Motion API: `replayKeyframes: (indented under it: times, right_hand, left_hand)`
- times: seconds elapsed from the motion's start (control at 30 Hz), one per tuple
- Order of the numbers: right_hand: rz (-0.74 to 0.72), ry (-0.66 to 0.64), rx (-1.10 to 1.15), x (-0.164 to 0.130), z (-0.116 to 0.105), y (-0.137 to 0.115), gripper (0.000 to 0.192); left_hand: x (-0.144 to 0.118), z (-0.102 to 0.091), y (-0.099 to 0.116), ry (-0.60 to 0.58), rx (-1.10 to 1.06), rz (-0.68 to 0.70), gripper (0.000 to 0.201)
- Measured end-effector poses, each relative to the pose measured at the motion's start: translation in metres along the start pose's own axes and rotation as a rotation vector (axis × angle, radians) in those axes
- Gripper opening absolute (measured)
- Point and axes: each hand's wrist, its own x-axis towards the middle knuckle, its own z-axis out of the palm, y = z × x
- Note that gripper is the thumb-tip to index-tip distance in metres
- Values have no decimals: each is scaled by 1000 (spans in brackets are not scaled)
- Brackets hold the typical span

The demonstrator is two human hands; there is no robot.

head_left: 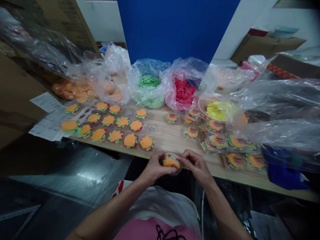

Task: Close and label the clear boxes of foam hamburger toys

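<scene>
Here | both hands (155, 168) pinching toy burger (171, 162) | at table (212, 163) front edge | wood strip (168, 135) showing ahead

Pale wall (103, 21) flanks a blue panel (176, 30) behind the wooden table (163, 133), and the grey floor (83, 186) gleams.

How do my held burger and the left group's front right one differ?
The held burger is between left hand and right hand; the other burger lies on the table. A thumb overlaps the held burger's bun; the other burger's is unobstructed. Both have orange buns, green frills.
</scene>
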Motion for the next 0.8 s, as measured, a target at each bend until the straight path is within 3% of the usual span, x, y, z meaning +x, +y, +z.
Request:
replayKeyframes:
  times: [0.13, 0.23, 0.43, 0.5, 0.6, 0.73, 0.8]
  right_hand:
    - [-6, -104, -117, 1, 0, -5, 15]
    - [9, -119, -64, 3, 6, -8, 17]
    - [86, 230, 379, -6, 25, 13, 20]
    - [108, 252, 470, -11, 24, 21, 17]
    - [43, 183, 358, -13, 14, 21, 11]
    - [-151, -91, 36, -7, 1, 0, 24]
    - [-188, -211, -83, -4, 0, -11, 21]
  left_hand:
    - [2, -4, -2, -76, 149, 41, 33]
    - [3, -4, -3, -110, 234, 36, 28]
    - [-2, 4, -6, -10, -64, 61, 47]
    - [-4, 6, -10, -26, -109, 97, 42]
    - [-7, 5, -11, -39, 85, 160, 40]
    - [-9, 3, -1, -45, 536, 268, 29]
    - [-11, 3, 4, -68, 680, 325, 22]
